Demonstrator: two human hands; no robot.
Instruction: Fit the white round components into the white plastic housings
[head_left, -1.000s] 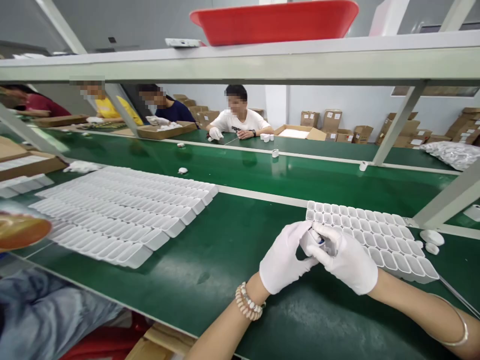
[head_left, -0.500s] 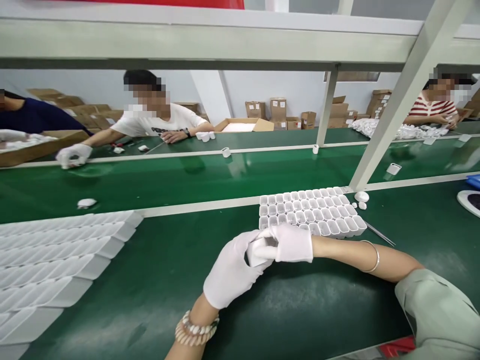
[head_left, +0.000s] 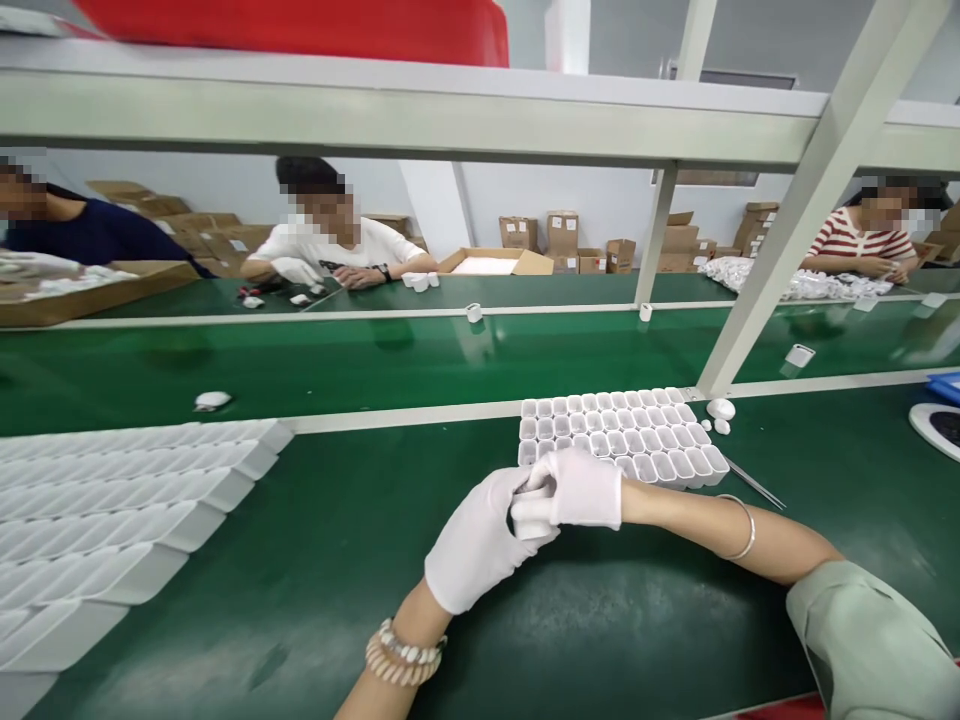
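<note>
Case grid (head_left: 632,440): landmark; close rows of open white cases standing on the green bench (head_left: 360,590).
White case (head_left: 529,527): between the two hands, on the wearer's side of the case grid; largely covered by fingers, details indistinct.
Left hand (head_left: 480,545): white-gloved, curled around the white case, near the left front corner of the case grid; beaded bracelet (head_left: 405,655) at the wrist.
Right hand (head_left: 581,490): white-gloved, fingers bent onto the white case, overlapping the front edge of the case grid in view; contact with the grid cannot be determined. Silver bangle (head_left: 747,528) on the forearm.
Tweezers (head_left: 756,483): on the bench, just right of the case grid.
Rounded white pieces (head_left: 721,409): beside the far right corner of the case grid.
Box array (head_left: 161,535): slanting rows of white boxes, well left of the case grid.
Conveyor belt (head_left: 375,368): glossy green strip beyond the case grid.
Co-worker in a white shirt (head_left: 375,240): seated past the belt, beyond and left of the case grid.
Red bin (head_left: 300,30): on the shelf (head_left: 375,120), above and left of the case grid.
</note>
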